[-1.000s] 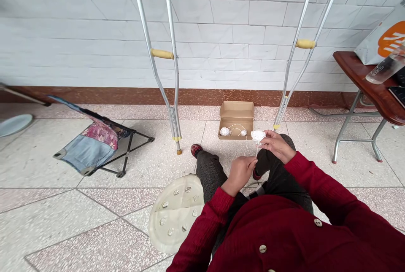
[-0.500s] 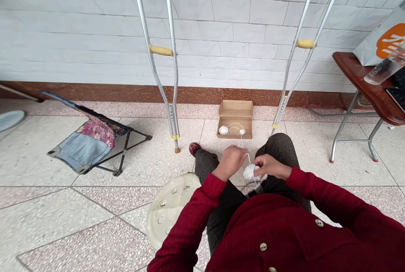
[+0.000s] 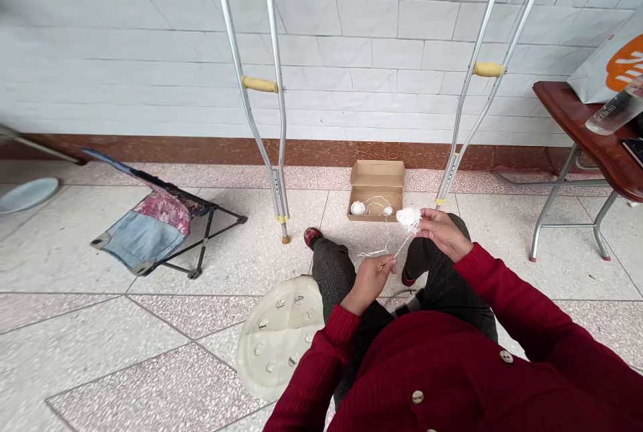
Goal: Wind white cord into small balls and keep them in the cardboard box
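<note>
My right hand grips a ball of white yarn by its right side, above the gap between my knees. Closer to my lap, my left hand pinches the yarn strand, which slants up to the ball. A loose length of yarn lies left of that pinch. Beyond my hands an open cardboard box stands on the floor with two smaller balls of yarn in it, one at the left and one at the right. Thin strands run between them and out over the box's front edge.
Two crutches lean on the tiled wall, a left one and a right one. A folding stool is at the left, and a pale plastic stool beside my left leg. A brown table at the right bears a bag and a clear bottle.
My right hand has raised the yarn ball forward, up toward the box. My left hand has dropped lower and nearer my lap, with the strand now running between both hands.
</note>
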Available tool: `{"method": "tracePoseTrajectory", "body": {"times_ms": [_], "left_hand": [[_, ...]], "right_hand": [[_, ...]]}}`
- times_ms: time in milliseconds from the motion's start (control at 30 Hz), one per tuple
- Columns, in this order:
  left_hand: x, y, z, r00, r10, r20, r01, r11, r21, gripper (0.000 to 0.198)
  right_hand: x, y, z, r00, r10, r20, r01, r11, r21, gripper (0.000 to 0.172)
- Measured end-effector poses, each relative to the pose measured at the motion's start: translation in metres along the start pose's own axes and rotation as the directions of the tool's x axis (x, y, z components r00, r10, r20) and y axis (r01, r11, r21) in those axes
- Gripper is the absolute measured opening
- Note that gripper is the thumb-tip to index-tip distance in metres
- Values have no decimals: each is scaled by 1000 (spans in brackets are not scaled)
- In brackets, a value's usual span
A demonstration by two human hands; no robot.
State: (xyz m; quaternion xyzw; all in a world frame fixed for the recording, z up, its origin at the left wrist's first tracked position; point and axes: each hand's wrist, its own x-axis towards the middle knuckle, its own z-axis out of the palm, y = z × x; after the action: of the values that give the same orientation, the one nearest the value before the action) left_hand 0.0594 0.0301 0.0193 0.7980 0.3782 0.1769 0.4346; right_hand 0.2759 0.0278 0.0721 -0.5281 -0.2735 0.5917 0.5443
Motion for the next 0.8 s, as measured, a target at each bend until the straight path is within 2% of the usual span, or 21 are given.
{"method": "tracePoseTrajectory", "body": {"times_ms": [100, 167, 267, 333, 400, 467, 500, 567, 700, 800], "left_hand": [[-4, -14, -6, 998, -45, -49, 47, 998, 52, 41], [-3, -18, -9, 999, -37, -35, 40, 996, 82, 40], [5, -14, -12, 996, 53, 73, -62, 989, 133, 35], [13, -8, -14, 987, 114, 111, -137, 962, 235, 32], [20, -1, -16, 984, 147, 100, -174, 910, 375, 30], [24, 7, -18, 985, 160, 67, -172, 858, 484, 29], [25, 11, -18, 985, 160, 59, -167, 844, 510, 29], [25, 19, -14, 990, 136, 50, -142, 853, 502, 29], [19, 29, 6, 997, 43, 67, -60, 961, 271, 34], [15, 22, 17, 997, 25, 70, -29, 998, 61, 36]], "right_hand": [[-19, -7, 3, 994, -39, 98, 51, 991, -124, 36], [-33, -4, 7, 974, 46, 220, -5, 983, -185, 35], [-49, 15, 11, 871, 226, 436, -99, 950, -295, 32], [-51, 38, 9, 815, 304, 494, -120, 921, -370, 30], [-44, 64, 2, 864, 342, 369, -159, 881, -445, 26], [-30, 84, -9, 934, 325, 150, -211, 839, -501, 23], [-22, 91, -15, 954, 295, 61, -227, 836, -500, 22], [-6, 96, -23, 973, 227, -38, -217, 847, -486, 22], [15, 76, -19, 988, 7, -154, -62, 932, -357, 25], [14, 44, -4, 988, -82, -133, 55, 979, -198, 28]]}}
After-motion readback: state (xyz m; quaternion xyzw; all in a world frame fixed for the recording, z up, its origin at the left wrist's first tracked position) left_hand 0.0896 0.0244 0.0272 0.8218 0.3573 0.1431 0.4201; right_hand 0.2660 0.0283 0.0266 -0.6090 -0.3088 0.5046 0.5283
